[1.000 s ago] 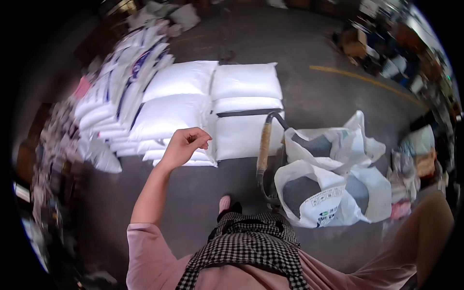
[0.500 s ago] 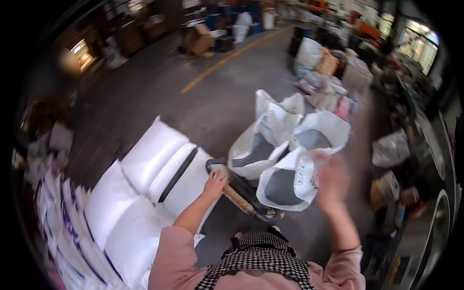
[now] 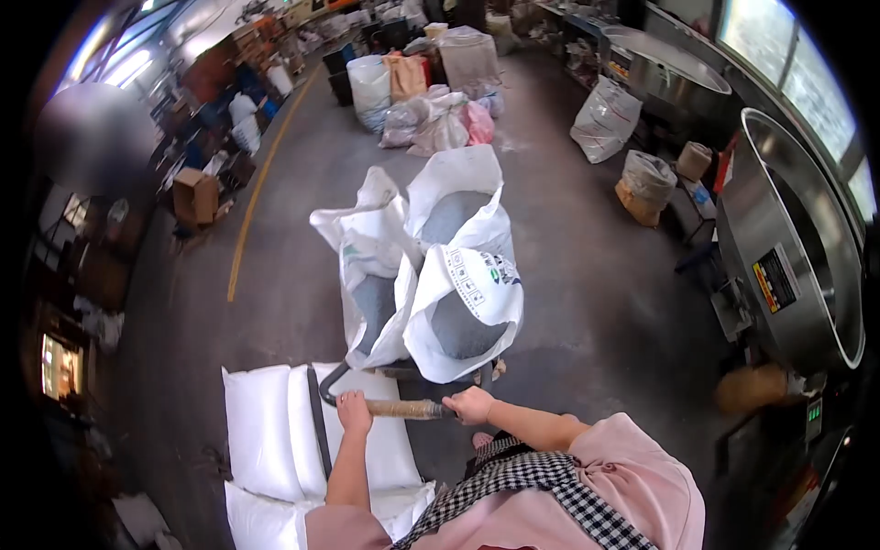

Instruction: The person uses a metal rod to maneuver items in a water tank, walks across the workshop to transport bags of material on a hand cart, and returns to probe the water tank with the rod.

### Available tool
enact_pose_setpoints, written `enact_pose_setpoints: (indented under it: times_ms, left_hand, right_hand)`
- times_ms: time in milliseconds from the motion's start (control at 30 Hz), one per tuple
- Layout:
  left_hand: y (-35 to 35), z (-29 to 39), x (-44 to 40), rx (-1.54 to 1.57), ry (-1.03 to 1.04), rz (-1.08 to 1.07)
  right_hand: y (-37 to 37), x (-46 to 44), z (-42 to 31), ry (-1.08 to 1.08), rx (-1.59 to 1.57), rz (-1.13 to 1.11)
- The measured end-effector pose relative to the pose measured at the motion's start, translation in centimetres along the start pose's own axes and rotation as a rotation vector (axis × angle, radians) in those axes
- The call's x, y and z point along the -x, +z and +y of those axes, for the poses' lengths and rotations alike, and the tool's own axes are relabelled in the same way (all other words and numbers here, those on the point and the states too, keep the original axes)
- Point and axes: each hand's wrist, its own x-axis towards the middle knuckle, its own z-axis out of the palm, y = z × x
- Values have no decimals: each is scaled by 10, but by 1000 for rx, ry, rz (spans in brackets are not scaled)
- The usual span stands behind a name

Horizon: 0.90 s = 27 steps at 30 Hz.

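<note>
My left hand (image 3: 354,412) is wrapped round the left part of a cart handle (image 3: 401,410), a dark bar with a tan wrapped middle. The right end of that bar is in my closed right hand (image 3: 471,405). Just beyond the handle stand several open white sacks of grey granules. The nearest sack (image 3: 467,307) has printing on its folded rim; another sack (image 3: 371,275) is at its left, and a third sack (image 3: 458,188) is behind. The cart's base is mostly hidden under them.
Full white sacks (image 3: 261,431) lie stacked at my left, close to the handle. Steel round machines (image 3: 797,266) line the right side, with a tied bag (image 3: 644,188) on the floor before them. Ahead sit piled bags (image 3: 440,124). A yellow floor line (image 3: 261,192) runs at the left.
My right hand has come from beside the nearest sack onto the handle. My left hand stays on the handle. The view has turned right, so the sacks now stand straight ahead.
</note>
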Motion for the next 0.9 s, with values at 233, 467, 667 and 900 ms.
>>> enact_pose_setpoints:
  times_ms: [233,467,667,900]
  left_hand:
    - [-13,16,5,-38,-27,-62]
    - [-31,46,15,-19,-92,-139]
    - [-48,94,22,-21,-164,-140]
    - [-77,184,15,-83,-277,-301]
  right_hand:
    - [-1,9,20,-75,-68,-28]
    - [-21,24,40,-143,-149,-100]
    - [-24,40,87,-325,-233,-262]
    - [-106,82,134,-359,-210,-326]
